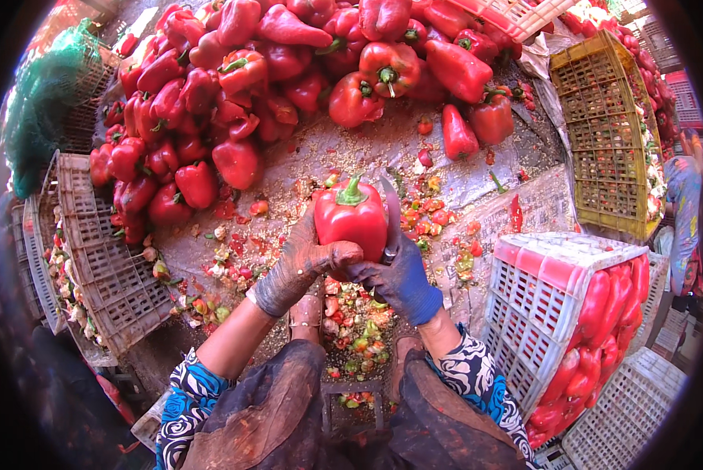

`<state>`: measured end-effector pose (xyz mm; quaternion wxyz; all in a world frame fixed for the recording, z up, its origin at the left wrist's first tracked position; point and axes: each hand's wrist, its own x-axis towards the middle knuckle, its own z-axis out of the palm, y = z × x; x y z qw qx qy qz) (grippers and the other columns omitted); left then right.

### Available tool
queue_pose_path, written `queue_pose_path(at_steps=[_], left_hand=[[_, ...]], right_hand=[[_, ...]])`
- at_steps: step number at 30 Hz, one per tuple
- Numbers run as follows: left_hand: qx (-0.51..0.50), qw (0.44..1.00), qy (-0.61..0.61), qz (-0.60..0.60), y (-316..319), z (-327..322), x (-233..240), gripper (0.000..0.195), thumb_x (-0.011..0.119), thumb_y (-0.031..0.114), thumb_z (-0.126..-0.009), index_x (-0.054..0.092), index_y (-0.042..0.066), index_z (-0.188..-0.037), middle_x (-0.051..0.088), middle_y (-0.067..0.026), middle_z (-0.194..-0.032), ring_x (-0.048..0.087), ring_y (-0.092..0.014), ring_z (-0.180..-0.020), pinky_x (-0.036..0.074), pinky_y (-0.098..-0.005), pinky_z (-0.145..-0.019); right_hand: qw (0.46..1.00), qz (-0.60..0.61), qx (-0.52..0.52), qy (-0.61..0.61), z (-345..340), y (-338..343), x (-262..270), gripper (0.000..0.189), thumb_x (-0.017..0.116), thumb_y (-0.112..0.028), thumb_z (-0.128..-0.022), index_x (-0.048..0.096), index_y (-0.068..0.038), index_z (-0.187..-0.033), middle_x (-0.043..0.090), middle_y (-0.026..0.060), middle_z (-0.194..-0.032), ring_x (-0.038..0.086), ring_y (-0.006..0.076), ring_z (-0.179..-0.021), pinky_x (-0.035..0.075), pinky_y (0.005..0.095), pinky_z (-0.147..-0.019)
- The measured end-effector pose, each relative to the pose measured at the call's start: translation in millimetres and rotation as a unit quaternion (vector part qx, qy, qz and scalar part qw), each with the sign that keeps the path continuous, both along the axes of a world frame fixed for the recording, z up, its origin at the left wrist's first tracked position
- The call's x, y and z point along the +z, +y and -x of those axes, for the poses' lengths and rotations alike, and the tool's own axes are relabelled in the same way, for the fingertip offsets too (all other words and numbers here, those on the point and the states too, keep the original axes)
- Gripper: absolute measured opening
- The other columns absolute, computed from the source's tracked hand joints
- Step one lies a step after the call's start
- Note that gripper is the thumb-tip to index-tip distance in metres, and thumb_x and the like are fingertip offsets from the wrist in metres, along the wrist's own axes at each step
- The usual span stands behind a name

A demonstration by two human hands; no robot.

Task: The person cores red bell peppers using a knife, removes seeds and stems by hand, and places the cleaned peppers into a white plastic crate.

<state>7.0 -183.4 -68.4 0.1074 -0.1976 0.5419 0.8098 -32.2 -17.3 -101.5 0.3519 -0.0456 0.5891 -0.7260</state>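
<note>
A whole red bell pepper (351, 218) with a green stem is held up in front of me, stem end upward. My left hand (304, 258), in a soiled glove, wraps its left side with the thumb across the front. My right hand (399, 278), in a blue glove, grips a knife (391, 211) whose curved blade points up along the pepper's right side. The right fingers also reach under the pepper. Whether the blade touches the skin I cannot tell. Cut pepper tops and seeds (360, 335) lie on the ground between my feet.
A heap of red peppers (234, 100) spreads over a sheet (351, 153) ahead. At my right stands a white crate (534, 311) of red peppers, with a yellow crate (601, 135) beyond. A tilted crate (107, 258) holds scraps at left. Another person (683, 205) is at far right.
</note>
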Motion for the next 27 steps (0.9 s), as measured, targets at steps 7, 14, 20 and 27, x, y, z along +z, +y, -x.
queue_pose_path(at_steps=[7, 14, 20, 27], left_hand=[[0.053, 0.998, -0.014, 0.027, 7, -6, 1, 0.080, 0.090, 0.033, -0.063, 0.053, 0.000, -0.126, 0.064, -0.0064, -0.112, 0.060, -0.015, -0.101, 0.050, -0.0314, -0.090], [0.008, 0.995, -0.035, 0.095, 0, -19, 11, 0.067, 0.089, 0.037, -0.066, 0.061, 0.001, -0.115, 0.068, -0.0039, -0.100, 0.062, -0.011, -0.092, 0.051, -0.0297, -0.085], [-0.024, 0.994, -0.053, 0.088, -5, -25, 11, 0.059, 0.088, 0.038, -0.067, 0.067, 0.002, -0.107, 0.070, -0.0037, -0.092, 0.063, -0.011, -0.088, 0.052, -0.0304, -0.083], [-0.075, 0.987, -0.097, 0.107, -18, -37, 3, 0.052, 0.084, 0.037, -0.070, 0.067, 0.002, -0.105, 0.070, -0.0042, -0.093, 0.064, -0.010, -0.086, 0.052, -0.0292, -0.080]], right_hand=[[0.998, 0.025, 0.057, -0.013, 6, 4, 23, 0.098, 0.086, -0.021, -0.073, 0.027, -0.004, -0.151, 0.051, 0.0115, -0.138, 0.051, 0.0169, -0.124, 0.044, 0.0340, -0.104], [0.982, -0.071, 0.131, -0.117, -2, 21, 30, 0.090, 0.083, -0.024, -0.078, 0.032, -0.002, -0.148, 0.065, 0.0098, -0.117, 0.061, 0.0113, -0.102, 0.052, 0.0298, -0.087], [0.985, -0.077, 0.090, -0.128, -8, 23, 39, 0.023, 0.078, -0.017, -0.079, 0.070, -0.001, -0.093, 0.060, -0.0026, -0.063, 0.047, 0.0007, -0.045, 0.032, 0.0164, -0.040], [0.962, -0.078, 0.170, -0.201, -2, 35, 35, 0.023, 0.075, -0.010, -0.079, 0.069, 0.002, -0.097, 0.066, 0.0043, -0.069, 0.053, 0.0048, -0.047, 0.034, 0.0172, -0.040]])
